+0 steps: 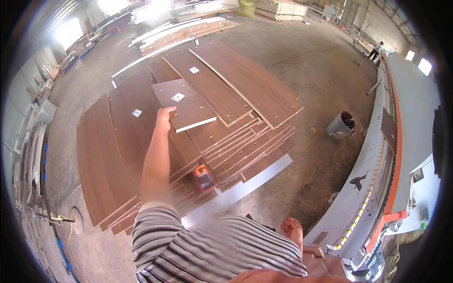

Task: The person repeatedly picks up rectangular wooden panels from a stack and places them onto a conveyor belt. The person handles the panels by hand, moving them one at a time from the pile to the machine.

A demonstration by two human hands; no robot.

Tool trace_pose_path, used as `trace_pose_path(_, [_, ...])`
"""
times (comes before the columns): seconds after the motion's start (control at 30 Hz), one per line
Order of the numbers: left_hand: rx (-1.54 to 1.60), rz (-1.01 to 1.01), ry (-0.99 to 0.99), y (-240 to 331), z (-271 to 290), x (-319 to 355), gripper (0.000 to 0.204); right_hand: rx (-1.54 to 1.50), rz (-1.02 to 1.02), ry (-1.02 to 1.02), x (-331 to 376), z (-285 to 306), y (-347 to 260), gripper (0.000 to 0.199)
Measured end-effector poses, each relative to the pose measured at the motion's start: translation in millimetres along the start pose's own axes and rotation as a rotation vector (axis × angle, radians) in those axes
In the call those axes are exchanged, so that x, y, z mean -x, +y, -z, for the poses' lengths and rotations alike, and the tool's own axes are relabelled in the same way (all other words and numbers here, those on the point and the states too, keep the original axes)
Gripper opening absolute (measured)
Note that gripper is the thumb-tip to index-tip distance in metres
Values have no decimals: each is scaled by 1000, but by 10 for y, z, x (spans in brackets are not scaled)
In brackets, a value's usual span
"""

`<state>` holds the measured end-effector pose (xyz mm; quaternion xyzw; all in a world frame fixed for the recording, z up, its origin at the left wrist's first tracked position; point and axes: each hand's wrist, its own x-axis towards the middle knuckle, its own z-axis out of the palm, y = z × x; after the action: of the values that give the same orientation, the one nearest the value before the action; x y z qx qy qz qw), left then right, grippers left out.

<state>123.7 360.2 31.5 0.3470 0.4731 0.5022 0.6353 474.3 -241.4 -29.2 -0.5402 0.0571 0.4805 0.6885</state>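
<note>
My left hand (163,119) is closed on the near left edge of a small brown panel (196,106), thumb on top and the other fingers hidden. The panel has a pale front edge, small holes and a white label (178,97). It sits above larger brown panels (134,94), piled in uneven layers; whether it touches them I cannot tell. Beside my body at the lower right, my right hand (292,229) hangs with loosely bent fingers and nothing visible in them. A phone with a lit screen (203,177) rests on the stack's near side.
Along the right runs a long machine (394,118) with an orange strip and a row of yellow pieces. A grey bucket (340,126) stands on the floor before it. More boards (181,40) lie beyond the stack. Another person (376,50) is far off at the right.
</note>
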Motion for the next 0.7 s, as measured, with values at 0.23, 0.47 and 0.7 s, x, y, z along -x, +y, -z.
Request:
trace_pose_path(0.23, [59,-192,94,-20,-391,378,36,-51,30,-36,-51,291,95,12])
trace_pose_path(0.47, [105,-216,9,35,-502,276,34,-54,-35,71,-16,461,217,11])
trace_pose_path(0.7, [-590,-294,268,-577,-1168,-20,66,69,34,-25,-146,223,91,13])
